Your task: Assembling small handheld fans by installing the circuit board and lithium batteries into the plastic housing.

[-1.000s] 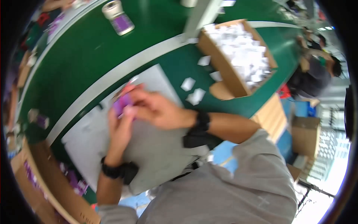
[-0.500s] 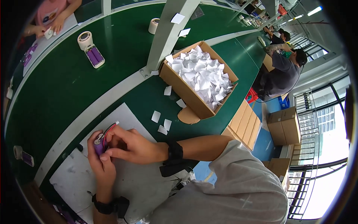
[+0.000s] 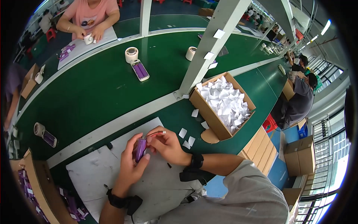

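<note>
Between the fingers and thumb of my left hand (image 3: 130, 166) stands a purple-wrapped battery pack (image 3: 141, 149), slightly tilted, with its end up. Red and dark wires leave that end and run right to a small white connector (image 3: 163, 132). My right hand (image 3: 170, 148) is closed in a pinch on the wires close to the pack's top; its fingertips are partly hidden. Below both hands lies a stained white sheet (image 3: 93, 168). Several small white paper pieces (image 3: 182, 133) lie right of my right hand.
A cardboard box of white paper slips (image 3: 197, 100) stands right of a metal post (image 3: 210, 52). Beyond the rail (image 3: 123, 116) sit white fan-like devices with purple cells (image 3: 141, 71). Battery packs fill a carton (image 3: 39, 179) at lower left. A person (image 3: 93, 18) works opposite.
The view has swung left, so the carton of packs now shows. The battery pack is more upright, and its wires and connector now point right over my right hand.
</note>
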Motion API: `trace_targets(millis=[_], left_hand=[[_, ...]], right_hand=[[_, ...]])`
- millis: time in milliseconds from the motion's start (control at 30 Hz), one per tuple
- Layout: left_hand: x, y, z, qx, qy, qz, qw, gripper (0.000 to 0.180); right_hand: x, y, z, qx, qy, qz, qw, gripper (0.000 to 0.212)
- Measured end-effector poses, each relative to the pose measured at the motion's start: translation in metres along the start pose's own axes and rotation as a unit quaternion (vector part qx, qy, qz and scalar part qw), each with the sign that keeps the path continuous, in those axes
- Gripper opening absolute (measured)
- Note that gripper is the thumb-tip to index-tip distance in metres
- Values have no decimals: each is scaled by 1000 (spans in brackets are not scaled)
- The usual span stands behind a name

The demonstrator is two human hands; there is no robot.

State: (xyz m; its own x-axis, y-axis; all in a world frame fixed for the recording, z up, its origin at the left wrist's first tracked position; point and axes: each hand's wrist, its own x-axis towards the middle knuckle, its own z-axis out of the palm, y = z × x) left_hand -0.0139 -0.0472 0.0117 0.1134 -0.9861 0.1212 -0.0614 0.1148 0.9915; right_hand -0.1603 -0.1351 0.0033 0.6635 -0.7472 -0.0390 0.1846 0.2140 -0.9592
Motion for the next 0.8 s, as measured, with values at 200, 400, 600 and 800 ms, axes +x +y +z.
trace_targets(millis=[200,400,600,800], left_hand=[[2,-11,3,-138,18,14,990,52],[7,-20,1,-235,72,8,969,44],[4,-23,-7,-327,61,-9,943,39],[0,-19,-12,-337,78,-60,936,42]], right_hand=[[5,8,-5,-10,51,-83,995,9],[9,10,-7,29,52,-87,994,10],[8,9,0,-61,76,-112,989,11],[9,15,4,-2,60,-114,992,9]])
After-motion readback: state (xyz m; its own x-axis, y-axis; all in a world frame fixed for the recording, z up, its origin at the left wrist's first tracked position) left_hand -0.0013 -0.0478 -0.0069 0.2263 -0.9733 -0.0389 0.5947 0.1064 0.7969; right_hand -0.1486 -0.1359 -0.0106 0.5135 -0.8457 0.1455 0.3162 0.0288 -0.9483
